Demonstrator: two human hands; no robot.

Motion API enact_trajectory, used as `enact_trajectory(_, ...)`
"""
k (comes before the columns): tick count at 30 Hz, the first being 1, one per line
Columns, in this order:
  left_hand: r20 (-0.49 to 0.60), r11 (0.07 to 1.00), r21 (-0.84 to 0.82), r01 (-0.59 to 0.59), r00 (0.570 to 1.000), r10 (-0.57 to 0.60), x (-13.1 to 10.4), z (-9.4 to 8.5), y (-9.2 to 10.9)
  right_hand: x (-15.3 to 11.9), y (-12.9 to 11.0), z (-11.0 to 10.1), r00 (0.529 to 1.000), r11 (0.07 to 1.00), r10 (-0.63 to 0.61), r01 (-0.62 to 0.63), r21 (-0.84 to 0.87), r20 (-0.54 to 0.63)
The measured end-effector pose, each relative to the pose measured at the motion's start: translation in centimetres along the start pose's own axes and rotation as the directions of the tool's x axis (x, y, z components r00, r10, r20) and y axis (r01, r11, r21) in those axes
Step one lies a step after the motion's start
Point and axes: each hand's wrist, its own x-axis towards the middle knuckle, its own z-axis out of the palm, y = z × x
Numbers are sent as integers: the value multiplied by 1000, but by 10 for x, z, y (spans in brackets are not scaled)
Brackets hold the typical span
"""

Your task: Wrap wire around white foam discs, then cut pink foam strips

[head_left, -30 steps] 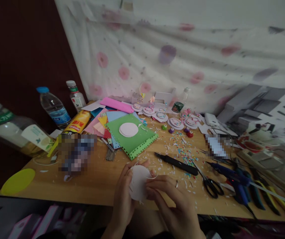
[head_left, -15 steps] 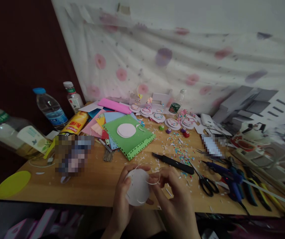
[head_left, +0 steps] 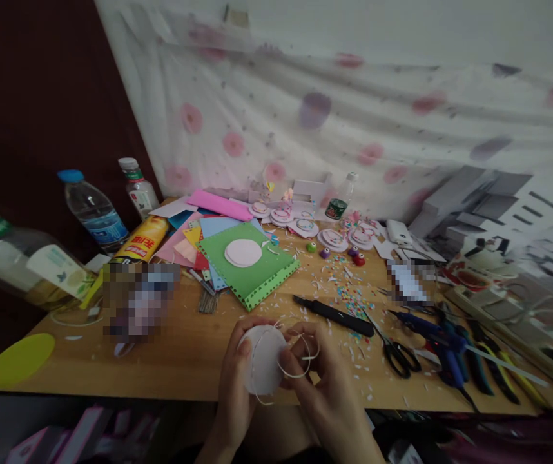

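Where the table's near edge lies below, the left hand (head_left: 238, 370) clasps a white disc (head_left: 267, 364) by one side; the right hand (head_left: 322, 377) curls opposite, its grip unclear. The disc seems light, stiffish, creasable, best held by the rim; the looping strand (head_left: 294, 376), flimsier.

Sheets (head_left: 271, 274) lie behind the held disc (head_left: 265, 368), scissors (head_left: 387, 341) right.

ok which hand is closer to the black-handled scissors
Right. The right hand is left of the scissors, not touching them; the left hand is farther left, holding the white disc.
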Motion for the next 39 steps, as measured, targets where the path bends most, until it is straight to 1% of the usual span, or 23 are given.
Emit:
enact_trajectory(2, -2, 1000, -11, 22, 1000, -22, 0, -3, -2, 2, 1, 0, 999, 998, 42, -43, 35, 25)
enact_trajectory(4, -25, 999, -13, 30, 999, -30, 0, -4, -2, 3, 2, 0, 997, 997, 53, -56, 58, 54)
enact_trajectory(7, -37, 1000, -2, 19, 999, -19, 0, -5, -3, 6, 1, -2, 997, 995, 46, -50, 83, 54)
enact_trajectory(10, -41, 999, 47, -14, 999, 16, 1, -5, -2, 9, 0, -3, 995, 983, 80, -90, 163, 68)
enact_trajectory(13, -130, 990, 126, -58, 989, 75, 1, -3, 0, 14, -1, -6, 987, 966, 125, -144, 213, 103)
enact_trajectory(15, -184, 990, 131, -55, 980, 79, 0, 1, 2, 18, 1, -9, 973, 958, 165, -197, 210, 159)
enact_trajectory(17, -202, 996, 87, -37, 978, 54, -1, 6, 5, 20, 3, -11, 943, 939, 224, -276, 206, 244)
enact_trajectory(19, -197, 1000, 21, -4, 980, 8, -1, 11, 8, 22, 5, -13, 914, 914, 274, -344, 216, 300)
enact_trajectory(20, -188, 1000, -10, 22, 982, -24, -2, 12, 9, 22, 6, -14, 909, 904, 284, -361, 230, 306)
enact_trajectory(22, -157, 994, -65, 90, 983, -100, -1, 13, 11, 23, 9, -16, 911, 890, 284, -366, 271, 298)
enact_trajectory(24, -114, 985, -87, 146, 981, -155, -1, 11, 13, 22, 12, -17, 917, 881, 278, -363, 303, 287)
enact_trajectory(28, -44, 983, -50, 177, 983, -179, -3, 3, 21, 21, 19, -18, 929, 859, 252, -344, 379, 272)
enact_trajectory(32, 17, 969, -53, 242, 970, -242, -3, -4, 28, 20, 19, -21, 925, 847, 242, -349, 401, 294)
enact_trajectory(36, 14, 961, 37, 276, 961, -276, 1, -10, 27, 22, 16, -27, 907, 869, 250, -365, 335, 340)
enact_trajectory(39, -4, 956, 161, 244, 969, -247, 3, -12, 25, 26, 16, -32, 894, 891, 279, -377, 254, 350)
